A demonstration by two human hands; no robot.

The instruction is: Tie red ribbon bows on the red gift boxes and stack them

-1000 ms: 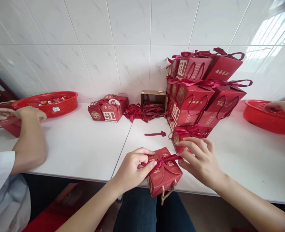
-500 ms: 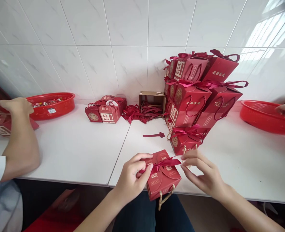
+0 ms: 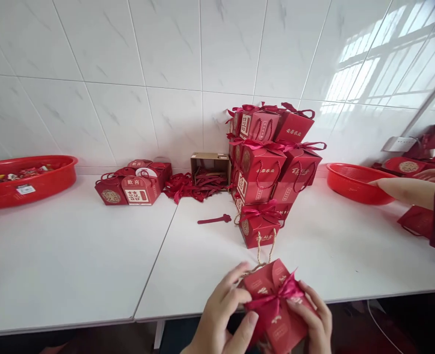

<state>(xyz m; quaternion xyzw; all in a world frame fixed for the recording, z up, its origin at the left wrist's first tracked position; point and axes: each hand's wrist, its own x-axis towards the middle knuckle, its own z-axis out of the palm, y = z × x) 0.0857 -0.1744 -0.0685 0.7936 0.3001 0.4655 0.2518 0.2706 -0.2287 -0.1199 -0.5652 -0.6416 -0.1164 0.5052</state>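
White table [image 3: 92,265]: spans the frame, its front edge crossing the lower part.
Box stack [image 3: 265,162]: right of centre, red and ribbon-topped; the rear boxes are mostly hidden.
Left basket [image 3: 58,189]: red, at the left edge and cut off there, with small wrapped pieces inside.
Right basket [image 3: 350,189]: red, at the right; a co-worker's arm [image 3: 405,191] covers part of it, and its contents cannot be made out.
Gift box [image 3: 282,332]: bottom centre-right, tilted, between both hands at the table's front edge; its underside is hidden.
Left hand [image 3: 221,319]: slightly blurred, fingers bent about the box's left side, thumb and forefinger spread apart; the wrist is cut off below.
Right hand [image 3: 319,322]: fingers curled over the box's right edge, gripping it, tips on top beside the bow; thumb hidden.
Ribbon bow [image 3: 277,297]: across the box top, left end blurred near the left fingertips.
Loose strip [image 3: 214,220]: dark red, lying flat near centre.
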